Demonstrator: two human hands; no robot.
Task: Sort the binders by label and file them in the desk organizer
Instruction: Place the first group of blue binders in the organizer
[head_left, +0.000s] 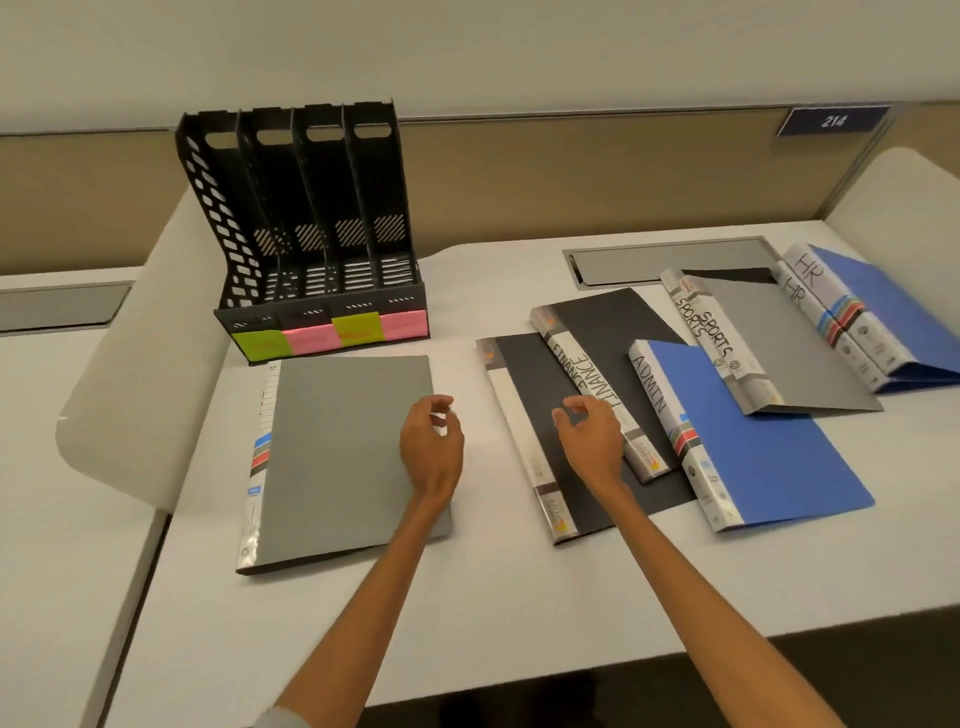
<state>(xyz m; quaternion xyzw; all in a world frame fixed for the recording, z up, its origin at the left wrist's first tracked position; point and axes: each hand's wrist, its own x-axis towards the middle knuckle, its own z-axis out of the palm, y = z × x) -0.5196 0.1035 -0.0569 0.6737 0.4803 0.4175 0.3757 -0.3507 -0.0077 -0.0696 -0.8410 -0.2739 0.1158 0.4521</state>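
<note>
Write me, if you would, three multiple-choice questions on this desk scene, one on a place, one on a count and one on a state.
1. Where does the plain grey binder lie?
A. in front of the desk organizer
B. inside it
C. on the floor

2. How many slots has the desk organizer?
A. two
B. four
C. six

3. What does the left hand hold?
A. a binder
B. a pen
C. nothing

Answers:
1 A: the binder lies flat just before the organizer's labelled front.
2 B: four compartments stand side by side.
3 C: its fingers are loosely curled over the grey binder's edge and grip nothing.
</note>
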